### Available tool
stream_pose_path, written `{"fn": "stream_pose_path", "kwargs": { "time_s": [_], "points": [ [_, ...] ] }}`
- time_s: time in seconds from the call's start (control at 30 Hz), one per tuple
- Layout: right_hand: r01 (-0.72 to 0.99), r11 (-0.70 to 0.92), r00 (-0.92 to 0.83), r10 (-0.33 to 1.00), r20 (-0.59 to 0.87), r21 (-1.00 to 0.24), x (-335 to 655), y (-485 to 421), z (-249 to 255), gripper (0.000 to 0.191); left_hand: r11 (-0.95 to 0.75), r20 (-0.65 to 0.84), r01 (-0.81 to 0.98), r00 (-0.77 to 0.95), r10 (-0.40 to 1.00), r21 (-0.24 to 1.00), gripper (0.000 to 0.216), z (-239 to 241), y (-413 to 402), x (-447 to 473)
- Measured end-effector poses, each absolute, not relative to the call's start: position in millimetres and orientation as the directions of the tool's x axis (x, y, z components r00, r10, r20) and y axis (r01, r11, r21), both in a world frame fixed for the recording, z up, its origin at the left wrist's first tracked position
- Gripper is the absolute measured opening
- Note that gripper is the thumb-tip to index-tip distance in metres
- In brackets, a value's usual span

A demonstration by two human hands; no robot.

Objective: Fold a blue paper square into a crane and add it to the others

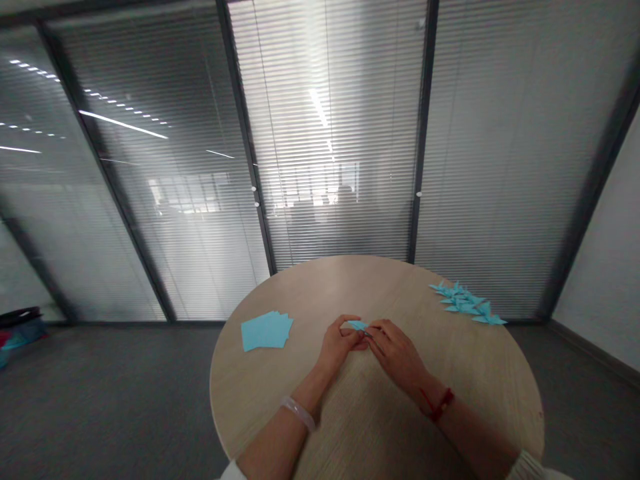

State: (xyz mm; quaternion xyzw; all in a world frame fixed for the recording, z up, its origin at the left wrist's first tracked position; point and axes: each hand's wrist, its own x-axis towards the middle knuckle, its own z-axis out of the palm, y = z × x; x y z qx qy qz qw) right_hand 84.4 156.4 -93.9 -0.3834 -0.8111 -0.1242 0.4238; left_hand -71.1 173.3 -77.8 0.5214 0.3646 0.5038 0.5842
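Observation:
Between my two hands is a small piece of folded blue paper (357,325), held just above the middle of the round table. My left hand (341,341) grips its left side, with thumb and fingers curled round it. From the right, the fingertips of my right hand (393,345) pinch the paper's other end. Much of the folded paper is hidden by the fingers, so its exact shape cannot be made out. Flat sheets of blue paper (266,331) lie in a loose stack left of my left hand. Several folded blue paper cranes (465,303) are clustered at the far right.
The round wooden table (320,280) has its far edge close to a glass partition with blinds (340,133). A dark bin (21,327) with something red and blue stands on the carpet at far left. A white wall (610,267) rises at the right.

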Motion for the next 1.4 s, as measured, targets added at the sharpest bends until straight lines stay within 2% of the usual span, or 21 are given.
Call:
{"fn": "stream_pose_path", "kwargs": {
  "time_s": [0.1, 0.23, 0.4, 0.63, 0.93, 1.27, 1.4],
  "points": [
    [0.694, 0.689, -0.316, 0.550, 0.773, -0.207, 87, 159, -97, 0.024, -0.059, 0.113, -0.209, 0.254, 0.961, 0.976, 0.054, -77, 173, -73],
    [0.594, 0.688, -0.232, 0.642, 0.730, -0.416, 92, 162, -96, 0.022, -0.144, 0.172, -0.111, 0.311, 0.935, 0.983, 0.057, -78, 175, -74],
    [0.465, 0.657, -0.170, 0.724, 0.669, -0.593, 95, 168, -95, 0.020, -0.311, 0.272, 0.081, 0.314, 0.910, 0.947, 0.039, -81, 178, -76],
    [0.346, 0.593, -0.154, 0.800, 0.580, -0.727, 99, 176, -102, 0.016, -0.372, 0.300, 0.227, 0.296, 0.907, 0.900, 0.021, -78, 177, -78],
    [0.295, 0.581, -0.166, 0.813, 0.558, -0.758, 101, 180, -103, 0.020, -0.388, 0.309, 0.236, 0.311, 0.899, 0.891, 0.018, -74, 174, -79],
    [0.425, 0.660, -0.144, 0.725, 0.673, -0.619, 97, 173, -100, 0.023, -0.341, 0.260, 0.280, 0.289, 0.921, 0.898, 0.025, -72, 177, -79],
    [0.437, 0.671, -0.168, 0.715, 0.678, -0.599, 96, 171, -99, 0.023, -0.379, 0.315, 0.347, 0.227, 0.922, 0.858, 0.029, -75, 181, -83]
  ]
}}
